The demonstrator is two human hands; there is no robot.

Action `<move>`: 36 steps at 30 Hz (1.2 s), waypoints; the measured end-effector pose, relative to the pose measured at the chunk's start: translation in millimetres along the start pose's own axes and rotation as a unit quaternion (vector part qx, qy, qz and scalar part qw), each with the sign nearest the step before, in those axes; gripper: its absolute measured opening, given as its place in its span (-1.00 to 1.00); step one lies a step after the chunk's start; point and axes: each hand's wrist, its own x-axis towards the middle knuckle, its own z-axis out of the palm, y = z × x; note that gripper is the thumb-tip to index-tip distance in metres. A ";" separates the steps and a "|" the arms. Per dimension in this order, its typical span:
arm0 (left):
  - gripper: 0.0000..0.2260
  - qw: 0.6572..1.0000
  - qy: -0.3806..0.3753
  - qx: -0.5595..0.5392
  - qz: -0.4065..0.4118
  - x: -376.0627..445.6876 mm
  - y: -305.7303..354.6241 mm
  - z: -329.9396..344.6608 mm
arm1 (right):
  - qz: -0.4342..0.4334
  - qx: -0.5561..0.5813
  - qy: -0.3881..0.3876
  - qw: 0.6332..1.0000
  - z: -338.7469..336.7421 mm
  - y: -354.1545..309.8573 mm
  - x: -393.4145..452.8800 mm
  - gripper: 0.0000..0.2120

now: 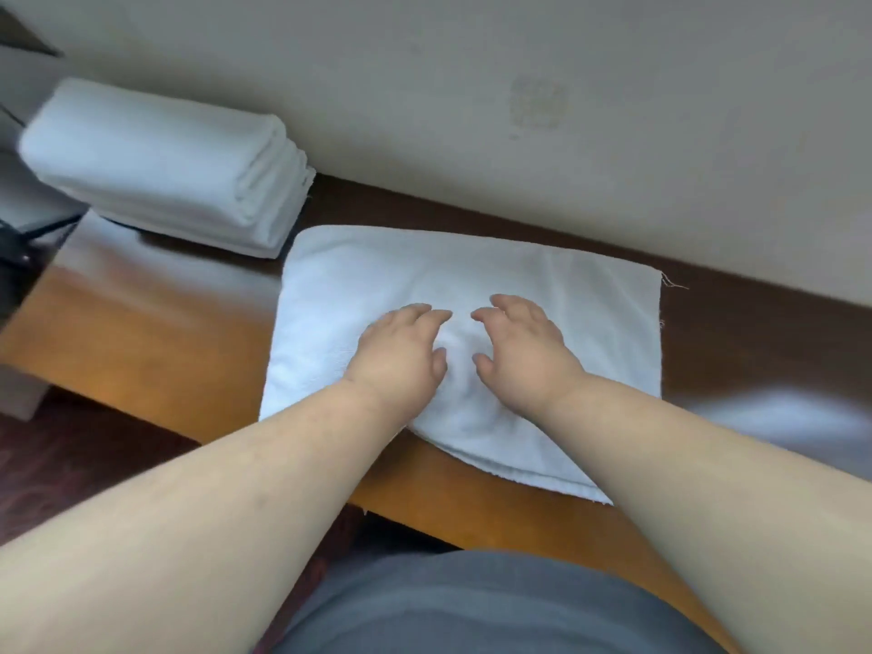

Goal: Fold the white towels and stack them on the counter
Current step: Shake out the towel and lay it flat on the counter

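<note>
Both hands lie palm down, side by side, on the flat white cloth towel [472,295]. The left hand [401,351] has its grip spread, fingers a little bent, pressing the cloth. The right hand [521,354] does the same, pinching nothing. The towel lies on the shiny brown wooden counter [141,351], its near edge hanging over the front. A stack of folded white towels [165,162] sits at the back left, near the pale wall [472,63].

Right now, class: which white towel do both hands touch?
The flat towel mid-counter, under the left hand and right hand; the others sit stacked far left.
</note>
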 end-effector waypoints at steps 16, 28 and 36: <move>-0.57 0.833 -0.130 -0.458 -0.281 35.5 -178.3 -24.0 | 0.055 -0.083 -0.121 0.988 61.8 -75.8 118.1 -0.24; -0.70 0.714 -0.285 -0.596 -0.230 83.6 -87.6 -15.7 | 0.162 -0.084 -0.043 0.982 44.3 15.1 66.1 -0.26; -0.40 0.752 -0.344 -0.536 -0.174 79.0 -39.8 -0.6 | 0.190 0.074 -0.013 0.979 28.2 3.9 74.5 -0.29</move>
